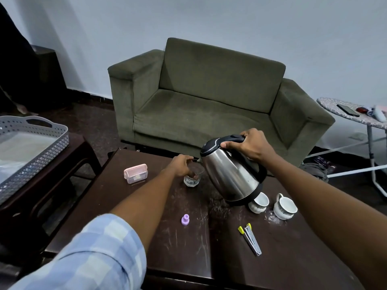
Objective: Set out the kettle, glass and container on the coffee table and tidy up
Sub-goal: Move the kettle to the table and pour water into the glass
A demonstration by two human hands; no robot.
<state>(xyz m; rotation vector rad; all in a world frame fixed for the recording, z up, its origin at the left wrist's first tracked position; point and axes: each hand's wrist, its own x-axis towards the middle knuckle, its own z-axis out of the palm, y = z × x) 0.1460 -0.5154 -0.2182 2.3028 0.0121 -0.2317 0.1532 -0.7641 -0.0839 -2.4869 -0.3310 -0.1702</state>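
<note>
Right hand [250, 146]: grip closed around the kettle [231, 174] handle, kettle tilted, spout over the glass [191, 178]. Left hand [181, 166]: grip curled round the glass on the tabletop [159, 210]. Pink container [135, 173] stands near, left of the glass.

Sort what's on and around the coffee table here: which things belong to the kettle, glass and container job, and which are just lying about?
Part of the job:
kettle, tilted, held by the right hand
glass, held by the left hand
pink container
coffee table

Just lying about:
two white cups
purple cap
nail clipper
grey basket
sofa
</note>
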